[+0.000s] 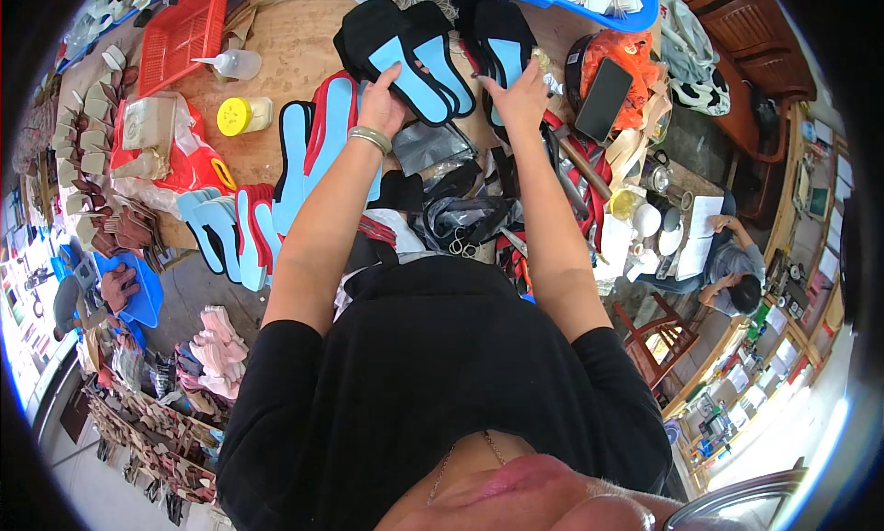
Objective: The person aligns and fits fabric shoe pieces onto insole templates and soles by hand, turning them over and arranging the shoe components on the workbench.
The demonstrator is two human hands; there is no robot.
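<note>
In my left hand (382, 107) is the edge of a black slipper (412, 81) with a light-blue insole, its thumb lying on top. A similar slipper overlaps it on the right. My right hand (518, 96) is closed round another black-and-blue slipper (505, 59), thumb at one side and fingers at the other. More of them lie beneath, partly hidden. Beside my left forearm are blue insoles with red edging (333, 130) and a blue insole with black edging (295, 149), with further stacks of insoles (253, 222) nearer the table's left edge.
A red basket (184, 38), a squeeze bottle (238, 64) and a yellow-lidded jar (244, 116) stand at the left. A blue tub (589, 1) is at the far side. A phone (604, 100), a hammer (587, 163) and clutter lie right. A person (737, 264) sits farther right.
</note>
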